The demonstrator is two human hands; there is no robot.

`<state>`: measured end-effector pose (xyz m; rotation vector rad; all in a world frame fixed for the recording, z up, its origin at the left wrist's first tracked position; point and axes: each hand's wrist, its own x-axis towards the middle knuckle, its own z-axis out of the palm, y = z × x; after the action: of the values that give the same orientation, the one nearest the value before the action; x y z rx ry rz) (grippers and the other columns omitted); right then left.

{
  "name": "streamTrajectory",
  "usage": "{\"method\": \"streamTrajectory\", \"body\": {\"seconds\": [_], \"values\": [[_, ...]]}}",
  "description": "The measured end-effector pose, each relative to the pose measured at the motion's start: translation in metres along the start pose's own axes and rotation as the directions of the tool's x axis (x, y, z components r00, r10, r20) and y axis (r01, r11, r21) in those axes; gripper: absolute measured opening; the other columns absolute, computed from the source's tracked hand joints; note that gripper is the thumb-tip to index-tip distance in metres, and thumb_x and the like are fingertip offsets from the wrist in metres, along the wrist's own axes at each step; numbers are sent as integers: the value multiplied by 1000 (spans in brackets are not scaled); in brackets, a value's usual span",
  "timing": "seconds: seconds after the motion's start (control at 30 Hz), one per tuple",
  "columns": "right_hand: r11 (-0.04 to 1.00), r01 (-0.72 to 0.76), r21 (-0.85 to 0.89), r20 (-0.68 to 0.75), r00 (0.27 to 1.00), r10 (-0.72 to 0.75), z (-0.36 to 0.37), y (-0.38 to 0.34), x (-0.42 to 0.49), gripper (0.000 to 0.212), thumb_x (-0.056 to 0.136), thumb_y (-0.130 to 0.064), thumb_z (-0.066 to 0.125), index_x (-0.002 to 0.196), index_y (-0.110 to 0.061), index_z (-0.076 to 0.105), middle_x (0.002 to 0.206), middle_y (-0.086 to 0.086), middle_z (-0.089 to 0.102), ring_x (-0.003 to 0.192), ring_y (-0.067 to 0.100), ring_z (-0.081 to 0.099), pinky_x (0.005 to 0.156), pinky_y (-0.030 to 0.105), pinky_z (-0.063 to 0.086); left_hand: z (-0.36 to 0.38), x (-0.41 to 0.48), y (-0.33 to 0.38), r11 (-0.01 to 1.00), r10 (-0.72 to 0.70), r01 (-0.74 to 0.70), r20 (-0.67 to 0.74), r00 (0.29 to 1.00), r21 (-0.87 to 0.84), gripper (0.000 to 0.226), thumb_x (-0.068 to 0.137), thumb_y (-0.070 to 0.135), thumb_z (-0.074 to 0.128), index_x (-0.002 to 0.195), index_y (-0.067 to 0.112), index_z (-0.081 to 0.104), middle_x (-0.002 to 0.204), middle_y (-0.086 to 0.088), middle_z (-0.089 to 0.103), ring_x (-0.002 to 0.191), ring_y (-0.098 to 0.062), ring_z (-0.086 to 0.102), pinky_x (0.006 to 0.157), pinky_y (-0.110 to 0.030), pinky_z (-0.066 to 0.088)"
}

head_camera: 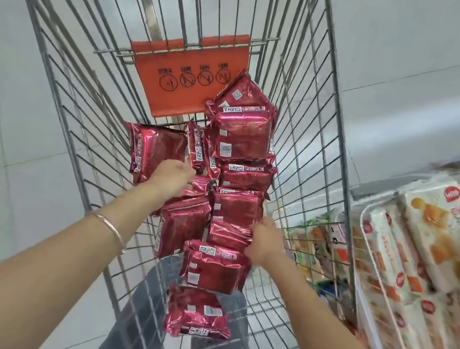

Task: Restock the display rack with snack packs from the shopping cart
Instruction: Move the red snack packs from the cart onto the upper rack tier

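Both our hands are down in the silver wire shopping cart (309, 143), where shiny red foil snack packs (240, 134) lie heaped along its middle. Our right hand (265, 243) touches the right edge of one red pack (229, 234) lying crosswise; our left hand (171, 178) rests over packs farther in (blur hides the fingers, so we cannot tell whether either grips). The white wire display rack (371, 257) stands beyond the cart's right side, nearer the right hand.

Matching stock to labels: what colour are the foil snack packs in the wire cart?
Glossy crimson red foil snack packs, clearest in the head view.
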<state>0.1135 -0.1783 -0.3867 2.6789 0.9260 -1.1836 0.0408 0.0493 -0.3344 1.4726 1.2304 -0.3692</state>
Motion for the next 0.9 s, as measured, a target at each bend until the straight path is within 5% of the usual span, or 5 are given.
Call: {"method": "streamTrajectory", "body": {"seconds": [0.17,0.3,0.5,0.7,0.9], "values": [[915,236,326,-449,891,-70,-32,-19,-36,37,77,-29,78,111,-19,66,99,-8,50,97,12,49,83,25,41,4,-14,5,980,-88,81,-32,996,-183,34,101,34,57,119,5,61,118,-13,62,96,-20,61,72,-28,55],[925,363,114,-676,711,-196,-26,-42,-48,34,70,-26,87,97,-17,66,91,-11,53,89,14,52,83,20,32,5,-37,14,898,-111,272,421,900,-345,82,72,69,64,133,15,52,124,-11,67,109,-26,68,83,-41,60],[854,521,13,-758,562,-331,-2,-51,-44,55,64,-7,81,110,-14,51,108,5,60,107,18,47,97,30,35,11,-44,13,882,3,129,280,960,-453,17,89,0,66,105,1,60,98,-16,71,83,-22,67,81,-40,56],[774,115,622,-393,901,183,16,-12,-37,37,85,-2,61,116,-21,55,115,-7,54,111,10,51,97,25,42,-15,-29,9,830,-47,105,117,992,-548,41,86,1,67,125,-2,53,107,-14,73,83,-22,74,60,-31,58],[423,-471,775,394,882,259,76,11,-3,107,73,-5,81,156,-6,13,151,18,41,135,34,45,110,46,42,-22,-15,6,772,-72,24,-50,996,-635,53,88,7,68,137,2,46,111,-20,71,64,-21,74,49,-29,56]]}}
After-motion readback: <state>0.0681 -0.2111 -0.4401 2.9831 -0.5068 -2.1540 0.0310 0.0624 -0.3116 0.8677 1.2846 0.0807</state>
